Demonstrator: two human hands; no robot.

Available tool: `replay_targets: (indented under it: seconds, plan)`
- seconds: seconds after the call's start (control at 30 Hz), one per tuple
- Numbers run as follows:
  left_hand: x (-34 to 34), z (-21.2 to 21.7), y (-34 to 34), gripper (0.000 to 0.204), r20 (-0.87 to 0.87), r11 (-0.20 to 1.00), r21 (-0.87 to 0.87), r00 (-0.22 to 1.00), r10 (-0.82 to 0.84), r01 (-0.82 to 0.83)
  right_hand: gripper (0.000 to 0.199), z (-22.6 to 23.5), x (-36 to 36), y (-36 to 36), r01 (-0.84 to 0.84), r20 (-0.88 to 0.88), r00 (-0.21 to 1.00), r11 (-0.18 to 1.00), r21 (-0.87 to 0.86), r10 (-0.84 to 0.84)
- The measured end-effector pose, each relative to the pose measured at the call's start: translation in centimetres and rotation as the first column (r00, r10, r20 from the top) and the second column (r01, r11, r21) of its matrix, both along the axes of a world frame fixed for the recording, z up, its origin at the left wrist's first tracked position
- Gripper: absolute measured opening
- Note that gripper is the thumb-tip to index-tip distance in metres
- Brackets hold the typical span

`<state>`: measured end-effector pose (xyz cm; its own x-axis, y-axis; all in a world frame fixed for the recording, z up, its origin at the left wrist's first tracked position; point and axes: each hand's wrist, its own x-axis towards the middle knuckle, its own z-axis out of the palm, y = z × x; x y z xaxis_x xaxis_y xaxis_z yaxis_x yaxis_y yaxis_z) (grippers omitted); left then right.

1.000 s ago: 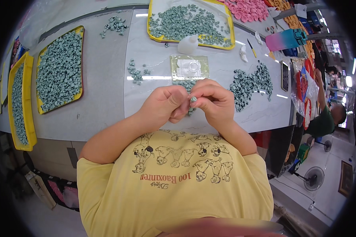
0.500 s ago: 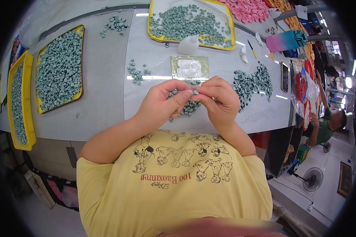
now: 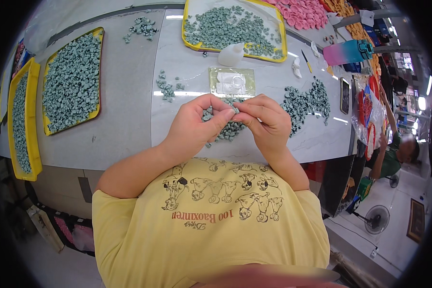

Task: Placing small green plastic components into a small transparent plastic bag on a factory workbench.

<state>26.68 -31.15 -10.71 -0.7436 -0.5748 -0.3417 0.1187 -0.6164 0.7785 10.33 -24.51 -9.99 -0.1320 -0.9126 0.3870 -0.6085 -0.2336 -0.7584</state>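
My left hand (image 3: 194,125) and my right hand (image 3: 268,122) meet over the middle of the table. Between their pinched thumbs and fingers is a small grey-green piece (image 3: 235,110), held by both at once. Its exact kind is too small to make out. Under and behind my fingers lies a heap of similar grey-green pieces (image 3: 231,131), partly hidden by the hands. Just beyond them is a flat greenish pad (image 3: 250,82) with white paper and a clear ring on it. Behind the pad a white squeeze bottle (image 3: 231,55) stands on the table.
Yellow-rimmed trays of green pieces stand at the back (image 3: 283,45) and left (image 3: 101,72), with a yellow crate (image 3: 32,120) further left. Loose pieces (image 3: 305,103) lie at the right. A yellow-handled knife (image 3: 306,61) and a pink-and-teal bottle (image 3: 348,52) are at the back right.
Both hands stay pinched together in almost the same spot, with only slight finger movement. The whole view has shifted a little.
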Motion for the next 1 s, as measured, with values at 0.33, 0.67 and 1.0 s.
replay_targets:
  seconds: [0.33,0.67,1.0]
  plan:
    - [0.2,0.1,0.1,0.015,-0.100,0.982,0.186,0.995,-0.026,0.044,0.024,1.2,-0.2,0.4,0.050,-0.049,0.998,0.995,0.083,-0.046]
    - [1.6,0.7,0.4,0.014,-0.447,0.867,0.420,0.892,-0.059,0.268,0.008,4.4,-0.9,-2.8,0.127,-0.061,0.991,0.965,0.230,-0.116]
    - [4.4,2.7,0.9,0.015,-0.808,0.800,0.226,0.565,-0.165,0.556,0.013,3.2,4.7,-9.6,-0.070,-0.455,0.855,0.926,0.371,0.247]
